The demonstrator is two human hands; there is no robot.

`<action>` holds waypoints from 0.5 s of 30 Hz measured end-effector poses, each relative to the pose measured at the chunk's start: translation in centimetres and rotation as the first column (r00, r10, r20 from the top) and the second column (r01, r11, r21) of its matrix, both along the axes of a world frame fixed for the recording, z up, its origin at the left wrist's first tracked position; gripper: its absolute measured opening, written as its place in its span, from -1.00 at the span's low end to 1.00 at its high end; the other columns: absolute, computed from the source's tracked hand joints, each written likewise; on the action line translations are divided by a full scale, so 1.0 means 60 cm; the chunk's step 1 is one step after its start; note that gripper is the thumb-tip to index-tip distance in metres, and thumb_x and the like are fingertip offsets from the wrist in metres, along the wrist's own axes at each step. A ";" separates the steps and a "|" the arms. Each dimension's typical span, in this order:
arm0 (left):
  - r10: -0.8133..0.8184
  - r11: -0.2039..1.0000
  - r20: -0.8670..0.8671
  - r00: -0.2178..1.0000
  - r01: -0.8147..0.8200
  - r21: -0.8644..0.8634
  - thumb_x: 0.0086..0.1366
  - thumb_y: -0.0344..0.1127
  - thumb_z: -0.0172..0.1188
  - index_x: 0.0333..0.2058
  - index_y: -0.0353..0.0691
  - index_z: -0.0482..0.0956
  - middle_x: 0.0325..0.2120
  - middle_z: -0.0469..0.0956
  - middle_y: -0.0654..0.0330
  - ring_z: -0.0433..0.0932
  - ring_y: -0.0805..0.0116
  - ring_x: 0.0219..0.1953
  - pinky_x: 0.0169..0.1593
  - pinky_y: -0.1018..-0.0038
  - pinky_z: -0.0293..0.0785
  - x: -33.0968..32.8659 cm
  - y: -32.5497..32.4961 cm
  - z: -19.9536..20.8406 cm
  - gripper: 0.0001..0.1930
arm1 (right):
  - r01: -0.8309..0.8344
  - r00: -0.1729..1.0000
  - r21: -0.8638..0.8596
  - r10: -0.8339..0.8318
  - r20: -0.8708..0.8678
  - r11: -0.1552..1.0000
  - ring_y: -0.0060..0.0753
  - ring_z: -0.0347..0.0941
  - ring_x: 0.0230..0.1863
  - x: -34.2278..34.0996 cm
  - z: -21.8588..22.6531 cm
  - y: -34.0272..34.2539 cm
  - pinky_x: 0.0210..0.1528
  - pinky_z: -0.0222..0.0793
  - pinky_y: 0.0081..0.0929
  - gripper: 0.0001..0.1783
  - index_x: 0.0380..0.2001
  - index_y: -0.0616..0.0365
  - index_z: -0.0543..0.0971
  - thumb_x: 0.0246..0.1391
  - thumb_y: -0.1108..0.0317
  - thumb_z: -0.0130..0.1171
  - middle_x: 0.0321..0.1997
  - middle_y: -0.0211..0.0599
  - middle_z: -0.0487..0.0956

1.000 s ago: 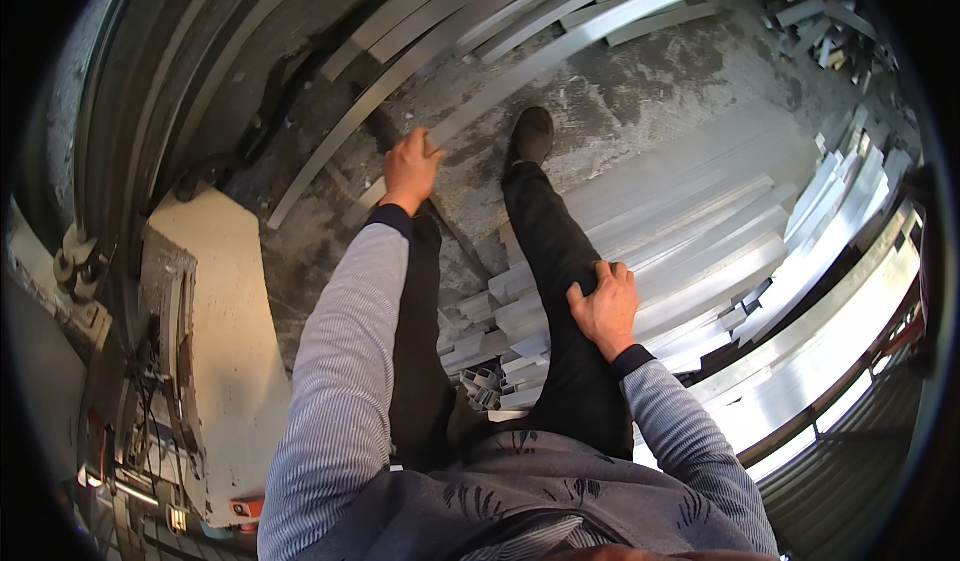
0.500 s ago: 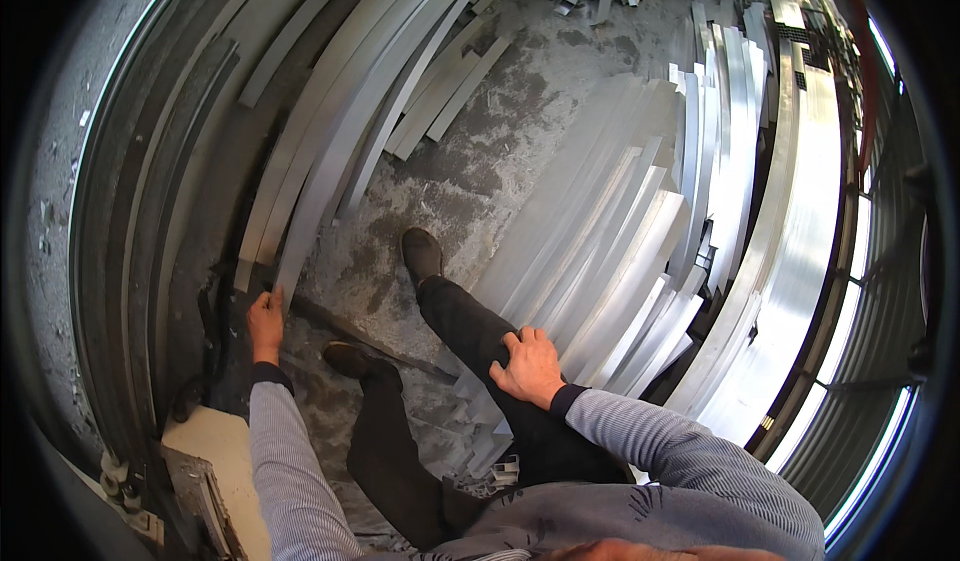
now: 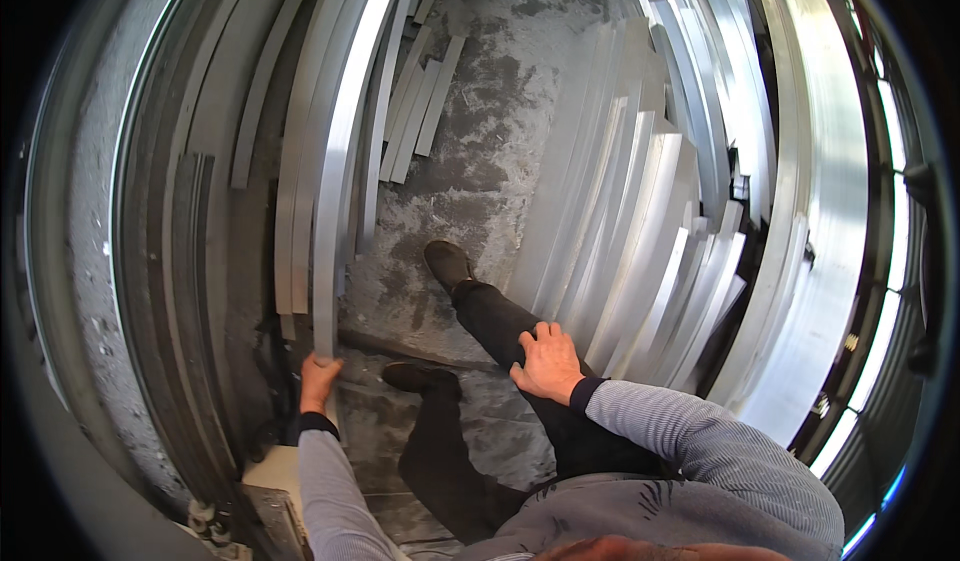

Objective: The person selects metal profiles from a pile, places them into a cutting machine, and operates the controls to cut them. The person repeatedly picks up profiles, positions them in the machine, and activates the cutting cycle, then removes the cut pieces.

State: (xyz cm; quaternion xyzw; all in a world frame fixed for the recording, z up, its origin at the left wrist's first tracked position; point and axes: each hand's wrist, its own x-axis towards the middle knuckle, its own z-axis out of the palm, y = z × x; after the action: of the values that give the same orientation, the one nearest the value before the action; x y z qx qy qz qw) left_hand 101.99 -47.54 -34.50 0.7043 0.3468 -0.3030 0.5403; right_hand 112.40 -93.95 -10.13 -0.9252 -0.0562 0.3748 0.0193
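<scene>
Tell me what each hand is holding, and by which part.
The left hand holds a long silver metal bar by its near end. The right hand holds nothing; it rests on the dark-trousered right leg.

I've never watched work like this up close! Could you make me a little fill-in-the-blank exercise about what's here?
1. The left hand holds the long metal bar by its ____ (near or far) end.
2. The right hand rests on the ____ (left or right) leg.
3. The striped sleeves end in ____ (dark or white) cuffs.
4. In all, ____ (one or two) shoes can be seen.

Missing words: near; right; dark; two.
</scene>
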 end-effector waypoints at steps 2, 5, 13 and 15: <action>-0.021 0.997 -0.123 0.992 0.012 -0.071 0.09 -0.20 0.55 -0.23 -0.35 0.69 -0.40 0.69 0.23 0.62 0.43 -0.34 -0.15 0.38 0.57 -0.003 0.001 0.047 -0.62 | 0.035 0.999 0.015 -0.035 -0.006 0.999 0.06 0.43 0.06 -0.007 0.007 -0.003 0.06 0.41 -0.03 -0.50 -0.13 0.15 0.66 -0.02 0.01 0.41 -0.05 -0.03 0.52; 0.012 0.946 -0.113 0.994 -0.048 -0.320 0.12 -0.24 0.45 -0.26 -0.31 0.65 -0.40 0.72 0.17 0.68 0.31 -0.37 -0.21 0.37 0.56 0.001 -0.006 0.154 -0.70 | 0.103 0.995 0.032 -0.102 -0.022 0.994 0.04 0.41 0.09 -0.023 0.016 -0.010 0.08 0.37 -0.04 -0.48 -0.11 0.14 0.65 -0.03 0.00 0.43 -0.02 -0.05 0.50; -0.021 0.877 -0.254 0.967 -0.105 -0.469 0.11 -0.26 0.36 -0.24 -0.30 0.62 -0.36 0.64 0.15 0.61 0.22 -0.28 -0.09 0.32 0.50 0.041 -0.008 0.357 -0.71 | 0.311 0.946 0.030 -0.307 -0.101 0.950 0.06 0.35 0.15 -0.080 0.024 -0.044 0.14 0.32 -0.02 -0.47 -0.08 0.14 0.66 -0.05 0.02 0.44 0.04 -0.04 0.46; -0.024 0.894 -0.271 0.962 -0.101 -0.436 0.10 -0.26 0.36 -0.24 -0.29 0.61 -0.35 0.62 0.16 0.60 0.23 -0.25 -0.06 0.30 0.49 0.045 -0.015 0.377 -0.71 | 0.337 0.940 0.062 -0.333 -0.077 0.939 0.06 0.35 0.14 -0.085 0.022 -0.048 0.13 0.31 -0.02 -0.48 -0.10 0.14 0.66 -0.07 0.03 0.45 0.03 -0.05 0.45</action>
State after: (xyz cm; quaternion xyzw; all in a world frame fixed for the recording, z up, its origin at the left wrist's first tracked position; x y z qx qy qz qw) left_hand 104.70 -48.46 -11.86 0.5068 0.3524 -0.4564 0.6409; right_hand 107.33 -96.83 -8.83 -0.9072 0.0890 0.3936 0.1187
